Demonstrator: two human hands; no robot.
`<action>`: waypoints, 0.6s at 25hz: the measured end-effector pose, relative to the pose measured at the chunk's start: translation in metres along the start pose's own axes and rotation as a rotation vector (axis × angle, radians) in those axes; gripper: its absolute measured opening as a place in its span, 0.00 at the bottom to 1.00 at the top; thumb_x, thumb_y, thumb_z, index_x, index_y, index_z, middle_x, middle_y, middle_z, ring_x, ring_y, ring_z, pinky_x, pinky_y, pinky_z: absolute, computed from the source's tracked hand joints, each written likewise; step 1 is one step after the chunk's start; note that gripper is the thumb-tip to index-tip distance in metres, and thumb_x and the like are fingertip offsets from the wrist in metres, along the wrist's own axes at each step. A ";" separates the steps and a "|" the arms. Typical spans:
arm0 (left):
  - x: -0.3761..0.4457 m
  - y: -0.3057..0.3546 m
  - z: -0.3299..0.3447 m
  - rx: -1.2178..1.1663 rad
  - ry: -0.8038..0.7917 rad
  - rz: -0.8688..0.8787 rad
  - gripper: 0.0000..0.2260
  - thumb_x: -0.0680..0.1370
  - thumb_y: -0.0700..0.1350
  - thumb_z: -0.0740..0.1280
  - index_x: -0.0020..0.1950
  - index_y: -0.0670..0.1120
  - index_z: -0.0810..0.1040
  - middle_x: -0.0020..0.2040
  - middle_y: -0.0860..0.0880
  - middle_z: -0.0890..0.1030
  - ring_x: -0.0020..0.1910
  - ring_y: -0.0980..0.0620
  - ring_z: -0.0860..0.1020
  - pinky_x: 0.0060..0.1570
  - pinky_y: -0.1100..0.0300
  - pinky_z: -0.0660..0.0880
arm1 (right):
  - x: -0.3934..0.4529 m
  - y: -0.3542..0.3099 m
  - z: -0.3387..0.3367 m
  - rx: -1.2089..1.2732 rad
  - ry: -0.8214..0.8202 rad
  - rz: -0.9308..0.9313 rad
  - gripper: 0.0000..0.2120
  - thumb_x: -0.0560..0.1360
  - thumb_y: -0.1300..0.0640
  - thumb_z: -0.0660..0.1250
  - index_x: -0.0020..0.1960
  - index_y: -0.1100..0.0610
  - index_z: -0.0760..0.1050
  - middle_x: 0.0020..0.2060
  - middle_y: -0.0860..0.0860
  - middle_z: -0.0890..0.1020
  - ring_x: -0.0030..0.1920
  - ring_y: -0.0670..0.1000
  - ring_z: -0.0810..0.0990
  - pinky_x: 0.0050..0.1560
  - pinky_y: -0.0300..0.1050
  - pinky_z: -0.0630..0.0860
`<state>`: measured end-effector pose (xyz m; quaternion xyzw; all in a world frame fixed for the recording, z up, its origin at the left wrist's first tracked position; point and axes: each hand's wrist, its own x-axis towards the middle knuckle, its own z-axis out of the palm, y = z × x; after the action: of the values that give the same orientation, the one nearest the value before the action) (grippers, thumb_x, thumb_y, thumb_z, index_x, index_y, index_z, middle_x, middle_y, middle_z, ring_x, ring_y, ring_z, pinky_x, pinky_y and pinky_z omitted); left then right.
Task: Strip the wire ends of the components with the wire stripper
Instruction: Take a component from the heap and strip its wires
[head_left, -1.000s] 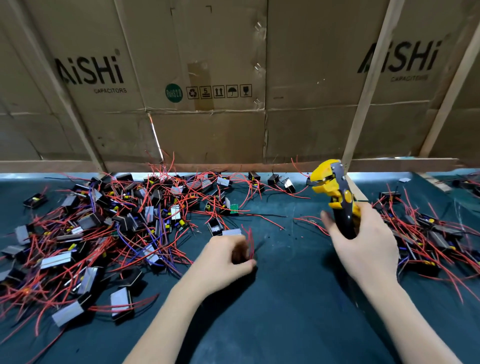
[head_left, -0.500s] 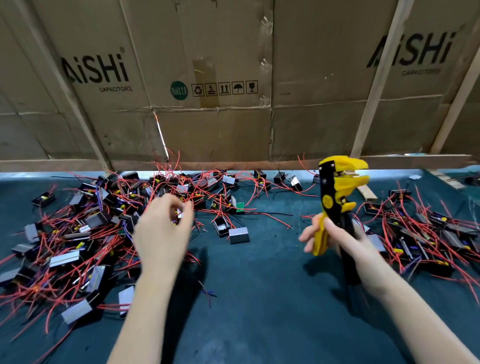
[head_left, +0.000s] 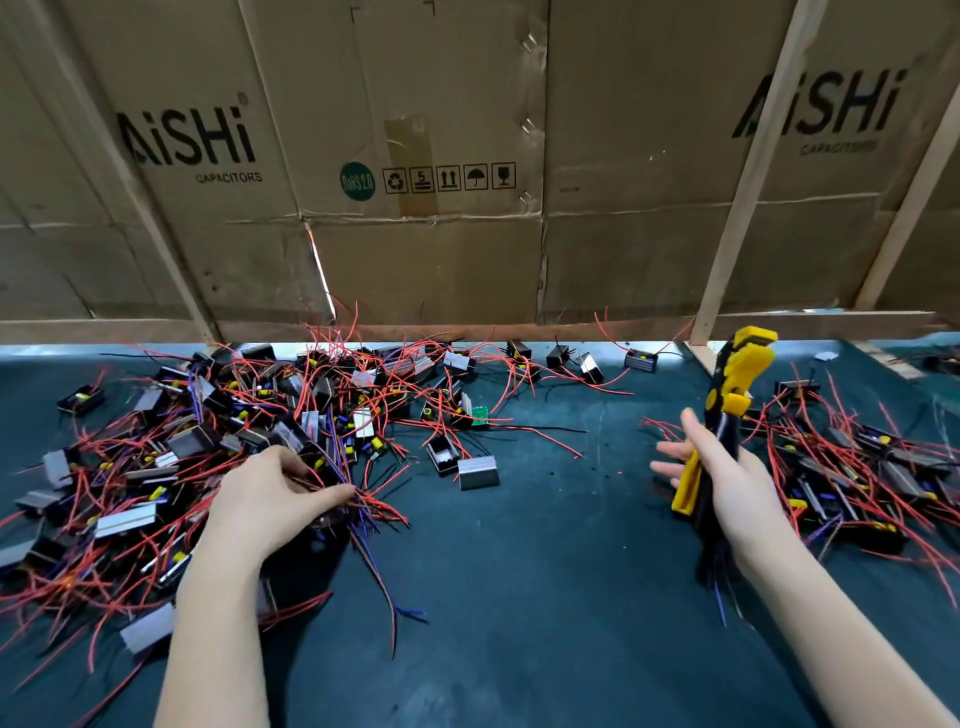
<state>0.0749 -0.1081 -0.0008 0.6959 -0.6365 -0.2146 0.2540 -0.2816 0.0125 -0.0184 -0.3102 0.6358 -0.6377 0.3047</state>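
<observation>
A big heap of small black and silver components with red and purple wires (head_left: 171, 447) covers the left of the dark green table. My left hand (head_left: 270, 499) reaches into the heap's right edge and pinches a bundle of red and purple wires (head_left: 358, 506) between thumb and fingers. My right hand (head_left: 722, 483) holds the yellow and black wire stripper (head_left: 727, 405) upright by its handles, jaws up, with the fingers loosely spread. A second heap of wired components (head_left: 857, 462) lies behind and right of that hand.
A cardboard wall (head_left: 441, 156) with wooden battens (head_left: 743, 182) closes off the back of the table. Loose components (head_left: 478, 470) and a small green board (head_left: 480, 414) lie between the heaps. The dark table surface (head_left: 519, 597) shows in the middle and front.
My left hand dropped from in front of the heap down onto its right edge and took hold of a wire bundle. My right hand with the stripper shifted slightly right.
</observation>
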 end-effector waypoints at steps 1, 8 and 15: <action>-0.001 0.000 -0.002 -0.003 -0.020 0.018 0.19 0.62 0.55 0.81 0.43 0.49 0.76 0.35 0.53 0.83 0.40 0.53 0.80 0.39 0.57 0.72 | 0.000 -0.001 0.001 -0.002 -0.007 -0.011 0.25 0.72 0.39 0.65 0.57 0.59 0.78 0.52 0.56 0.84 0.45 0.54 0.85 0.53 0.53 0.78; -0.007 0.020 0.000 -0.326 0.566 0.244 0.10 0.68 0.45 0.73 0.47 0.52 0.78 0.34 0.62 0.82 0.37 0.58 0.81 0.48 0.55 0.78 | -0.004 -0.006 0.003 0.040 -0.034 -0.109 0.26 0.75 0.43 0.64 0.53 0.67 0.78 0.46 0.60 0.84 0.37 0.53 0.83 0.43 0.49 0.76; -0.019 0.052 0.023 -1.156 0.235 0.589 0.14 0.74 0.34 0.69 0.55 0.49 0.79 0.45 0.57 0.83 0.45 0.58 0.80 0.47 0.64 0.78 | -0.007 -0.010 0.003 0.194 0.005 -0.168 0.17 0.70 0.40 0.67 0.40 0.55 0.75 0.39 0.56 0.83 0.36 0.55 0.84 0.37 0.48 0.74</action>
<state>0.0183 -0.0938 0.0134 0.2631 -0.5505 -0.3658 0.7028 -0.2752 0.0163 -0.0082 -0.3297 0.5437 -0.7203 0.2772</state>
